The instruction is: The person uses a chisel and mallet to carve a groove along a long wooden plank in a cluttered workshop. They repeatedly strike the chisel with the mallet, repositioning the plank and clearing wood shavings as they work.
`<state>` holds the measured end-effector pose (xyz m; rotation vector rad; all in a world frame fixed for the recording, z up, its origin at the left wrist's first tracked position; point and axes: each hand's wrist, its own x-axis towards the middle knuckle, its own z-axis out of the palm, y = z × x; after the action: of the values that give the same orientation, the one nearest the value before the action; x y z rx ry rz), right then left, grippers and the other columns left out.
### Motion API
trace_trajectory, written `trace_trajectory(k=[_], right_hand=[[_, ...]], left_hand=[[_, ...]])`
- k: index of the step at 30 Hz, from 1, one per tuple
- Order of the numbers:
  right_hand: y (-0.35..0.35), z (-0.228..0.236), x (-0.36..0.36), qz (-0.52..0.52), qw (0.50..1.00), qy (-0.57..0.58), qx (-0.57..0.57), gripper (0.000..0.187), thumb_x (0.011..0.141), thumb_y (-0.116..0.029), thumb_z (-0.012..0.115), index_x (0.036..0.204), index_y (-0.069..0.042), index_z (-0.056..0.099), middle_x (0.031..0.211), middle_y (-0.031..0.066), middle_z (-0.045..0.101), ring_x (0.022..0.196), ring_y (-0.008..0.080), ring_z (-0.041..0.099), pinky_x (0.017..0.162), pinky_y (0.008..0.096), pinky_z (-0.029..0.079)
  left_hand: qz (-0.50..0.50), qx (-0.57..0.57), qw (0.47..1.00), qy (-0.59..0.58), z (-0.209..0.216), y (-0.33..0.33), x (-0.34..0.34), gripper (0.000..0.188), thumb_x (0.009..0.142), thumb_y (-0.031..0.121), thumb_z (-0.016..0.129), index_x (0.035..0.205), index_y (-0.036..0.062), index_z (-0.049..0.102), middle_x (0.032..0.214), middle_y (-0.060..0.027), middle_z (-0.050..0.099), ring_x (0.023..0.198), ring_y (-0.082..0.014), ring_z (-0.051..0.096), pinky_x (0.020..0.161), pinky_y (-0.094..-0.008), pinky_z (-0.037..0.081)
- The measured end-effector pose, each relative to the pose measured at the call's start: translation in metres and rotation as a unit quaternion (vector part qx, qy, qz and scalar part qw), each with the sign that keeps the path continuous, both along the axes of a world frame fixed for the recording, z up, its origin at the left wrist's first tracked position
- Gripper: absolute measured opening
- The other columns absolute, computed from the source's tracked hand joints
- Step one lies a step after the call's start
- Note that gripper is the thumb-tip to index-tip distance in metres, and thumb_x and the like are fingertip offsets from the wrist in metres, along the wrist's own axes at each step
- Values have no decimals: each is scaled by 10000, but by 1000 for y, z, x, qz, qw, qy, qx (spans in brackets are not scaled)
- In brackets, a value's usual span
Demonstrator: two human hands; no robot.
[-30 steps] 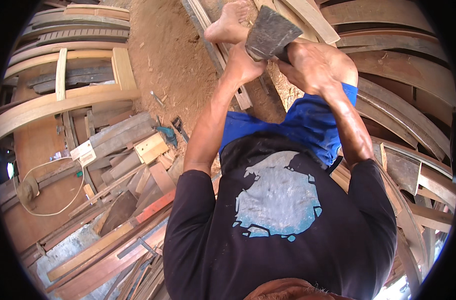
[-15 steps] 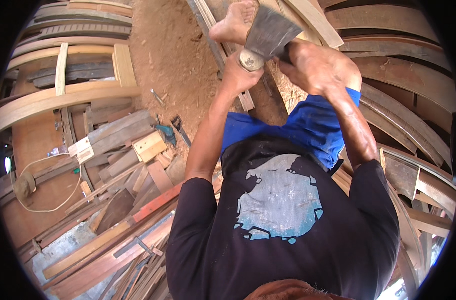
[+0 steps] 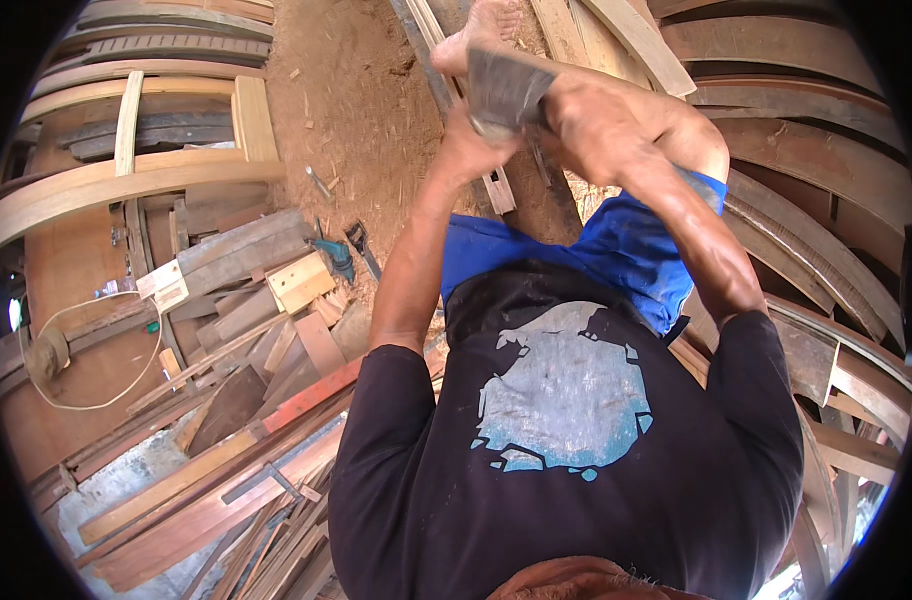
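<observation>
My left hand [image 3: 470, 148] is closed around an upright round wooden handle, its pale top largely covered by the blade above it. Whatever is at the handle's lower end is hidden. A broad dark metal blade, like a hatchet head [image 3: 504, 92], overlaps the handle's top, blurred by motion. My right hand [image 3: 598, 130] grips this hatchet from the right; its handle is hidden in the fist. Below my left hand shows the end of a narrow slotted wooden piece [image 3: 499, 191]. My bare foot [image 3: 476, 32] rests beyond, beside the long timber.
Curved timbers [image 3: 796, 95] are stacked along the right. At the left lie a curved wooden frame [image 3: 166, 185], a teal power tool [image 3: 336, 258], a handsaw [image 3: 361, 245] and scrap wood. A metal clamp [image 3: 276, 480] lies on planks at lower left. Sawdust covers the ground [image 3: 351, 110].
The hatchet has swung left and down, so its blade now covers most of the handle's top. My right hand moved slightly left with it. My left hand keeps its grip.
</observation>
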<state>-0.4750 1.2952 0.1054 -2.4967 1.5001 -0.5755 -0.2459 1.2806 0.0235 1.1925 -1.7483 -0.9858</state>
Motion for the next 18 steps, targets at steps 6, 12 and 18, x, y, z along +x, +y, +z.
trace_trajectory(k=[6,12,18], right_hand=[[22,44,19,45,977,-204,42,274,849,-138,710,1042,52,662,828,240,687,789,387,695,735,465,528],[36,95,0,-40,939,-330,87,374,928,-282,750,1073,50,658,805,130,689,689,212,635,665,402,521],[46,118,-23,-119,896,-426,33,234,900,-188,789,986,-5,671,731,14,634,633,90,575,598,239,435]], left_hand=[[21,-35,997,61,-10,3,-2,308,796,119,773,1068,24,663,985,-86,740,927,-170,704,843,-327,569],[80,22,996,12,28,-19,1,277,812,156,805,1007,36,648,901,-80,730,880,-154,704,793,-309,573],[58,-66,996,22,36,-26,-12,280,799,175,805,993,11,687,887,-92,753,844,-187,730,767,-332,580]])
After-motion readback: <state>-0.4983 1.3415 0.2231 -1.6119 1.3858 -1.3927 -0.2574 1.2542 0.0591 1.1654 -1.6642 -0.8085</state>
